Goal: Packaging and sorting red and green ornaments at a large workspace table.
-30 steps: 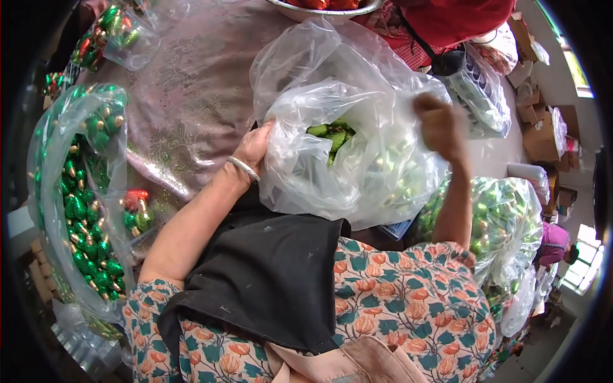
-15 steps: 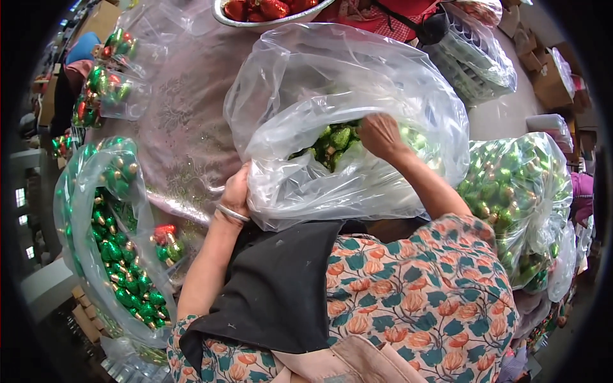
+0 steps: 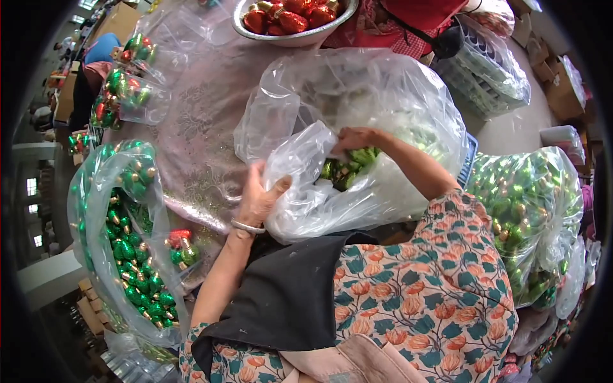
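Note:
A large clear plastic bag [image 3: 389, 83] lies before me with its mouth gaping. Light green glittery ornaments [image 3: 341, 173] with gold caps show inside it. At the bag's left edge is my left hand [image 3: 260, 196], thumb and fingers apart, the thumb touching the plastic. Over the mouth, my right hand [image 3: 355, 138] has its fingers closed on the bag's folded rim, just above the ornaments. Its fingertips are partly hidden.
On the left stands a bag of dark green ornaments [image 3: 137, 268]; on the right, a bag of light green ones [image 3: 523, 204]. A bowl [image 3: 297, 39] of red ornaments sits at the far side. Small clear packs of mixed ornaments [image 3: 124, 96] lie far left on the pink tablecloth [image 3: 198, 127].
My left hand has loosened from the bag's edge and its fingers have spread. My right hand has moved left from inside the mouth to the rim, and the plastic has folded inward.

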`<control>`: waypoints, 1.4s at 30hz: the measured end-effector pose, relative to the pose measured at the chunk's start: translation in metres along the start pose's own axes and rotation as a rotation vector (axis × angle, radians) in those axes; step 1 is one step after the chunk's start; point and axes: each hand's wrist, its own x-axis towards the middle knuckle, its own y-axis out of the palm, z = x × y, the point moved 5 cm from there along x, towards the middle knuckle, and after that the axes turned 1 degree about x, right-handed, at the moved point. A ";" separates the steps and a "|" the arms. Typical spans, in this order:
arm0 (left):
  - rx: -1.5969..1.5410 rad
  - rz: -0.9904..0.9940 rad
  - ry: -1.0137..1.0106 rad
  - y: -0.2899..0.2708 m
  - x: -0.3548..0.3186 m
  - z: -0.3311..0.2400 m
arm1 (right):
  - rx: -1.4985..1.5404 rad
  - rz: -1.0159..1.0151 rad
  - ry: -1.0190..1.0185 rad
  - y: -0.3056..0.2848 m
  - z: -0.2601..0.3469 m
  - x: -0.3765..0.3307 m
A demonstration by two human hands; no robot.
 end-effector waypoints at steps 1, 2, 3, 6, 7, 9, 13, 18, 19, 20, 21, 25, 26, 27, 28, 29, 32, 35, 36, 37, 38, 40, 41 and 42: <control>0.534 -0.153 0.272 -0.007 0.003 -0.026 | 0.121 0.051 0.039 -0.011 0.018 -0.025; 0.521 -0.158 0.281 -0.003 0.010 -0.035 | 0.243 0.097 0.083 -0.022 0.024 -0.044; 0.796 -0.128 0.374 0.011 0.017 -0.047 | 0.228 0.092 0.089 -0.036 0.006 -0.054; 1.341 -0.081 0.565 0.043 0.042 -0.058 | 0.837 0.023 -0.357 -0.081 -0.015 -0.080; 1.382 -0.015 0.479 0.046 0.065 -0.030 | 0.831 0.058 -0.450 -0.086 -0.009 -0.083; 1.311 0.208 0.315 0.050 0.106 0.034 | 0.820 0.115 -0.630 -0.096 -0.002 -0.092; 0.954 0.571 0.063 0.045 0.116 0.119 | 0.713 -0.447 -0.781 -0.086 0.014 -0.071; 1.378 0.001 0.260 0.062 0.069 -0.004 | 1.348 -0.069 -0.158 -0.058 -0.009 -0.012; 1.278 -0.255 0.423 0.060 0.055 -0.034 | 1.288 0.002 -0.138 -0.049 -0.003 -0.005; 1.277 -0.252 0.428 0.068 0.051 -0.057 | 1.287 -0.003 -0.137 -0.045 -0.003 0.000; 1.252 -0.276 0.714 0.082 0.042 -0.088 | 1.147 0.009 -0.155 -0.039 -0.002 0.003; 1.079 -0.079 0.631 0.078 0.095 -0.018 | 0.673 0.089 -0.188 -0.026 0.034 -0.010; 0.988 0.029 0.491 0.071 0.113 0.012 | 0.518 0.113 -0.176 -0.025 0.048 -0.028; 0.899 0.134 0.351 0.063 0.122 0.029 | 0.363 0.138 -0.167 -0.027 0.061 -0.043; 0.934 0.148 0.329 0.057 0.123 0.044 | 0.206 -0.062 -0.167 -0.043 0.070 -0.063; 0.973 0.175 0.313 0.055 0.120 0.053 | 0.052 -0.270 -0.157 -0.060 0.068 -0.089; 0.671 0.160 0.207 0.025 0.114 0.081 | -0.179 -0.892 0.080 -0.113 0.008 -0.131; 0.564 0.361 0.076 0.015 0.105 0.077 | -0.225 -1.068 0.445 -0.159 -0.083 -0.129; 0.497 0.447 0.006 0.011 0.094 0.075 | -0.236 -1.033 0.421 -0.153 -0.121 -0.110; 0.529 0.491 0.090 0.017 0.092 0.063 | -0.258 -0.989 0.502 -0.147 -0.168 -0.091; 0.561 0.526 0.175 0.024 0.097 0.049 | -0.287 -0.944 0.575 -0.143 -0.211 -0.074; 0.851 0.359 0.695 0.023 0.126 0.048 | -0.538 -0.558 0.197 -0.122 -0.284 -0.034; 0.447 0.190 0.222 -0.001 0.132 0.044 | -0.523 -0.510 0.311 -0.119 -0.266 -0.012; 0.240 0.076 0.063 0.001 0.122 0.037 | -0.520 -0.465 0.434 -0.116 -0.248 0.001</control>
